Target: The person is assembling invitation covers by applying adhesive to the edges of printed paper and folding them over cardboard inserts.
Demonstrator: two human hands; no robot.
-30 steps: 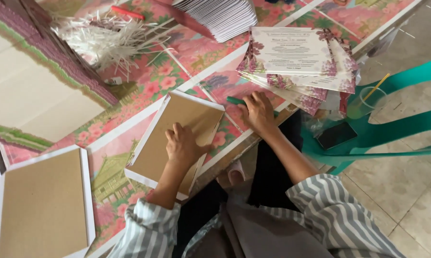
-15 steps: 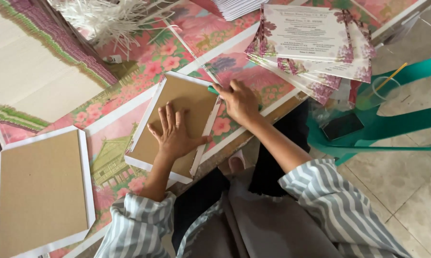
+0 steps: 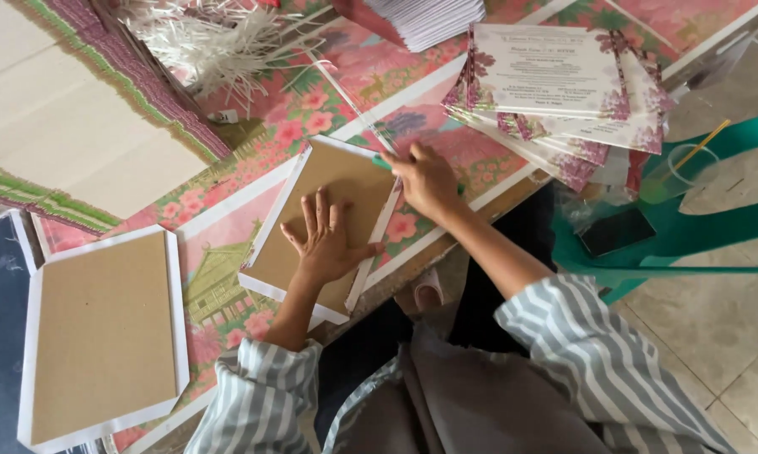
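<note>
L hand [image 3: 327, 244] is lying flat, fingers spread wide, palm pressing down on brown board [image 3: 345, 181], gripping nothing. R hand [image 3: 427, 178] is resting half-curled at board's upper right edge, fingertips on a green tool [image 3: 382, 161]; can't tell if it's actually gripped. Board w/ white border is sitting tilted on floral desk [image 3: 269, 134], near its front edge. 2nd board [image 3: 101, 328] is lying well apart at left; card stack [image 3: 555, 92] at upper right.

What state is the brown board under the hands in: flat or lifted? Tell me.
Flat. The brown board lies face-down on the patterned table; the left hand presses spread on it, the right hand at its edge.
</note>
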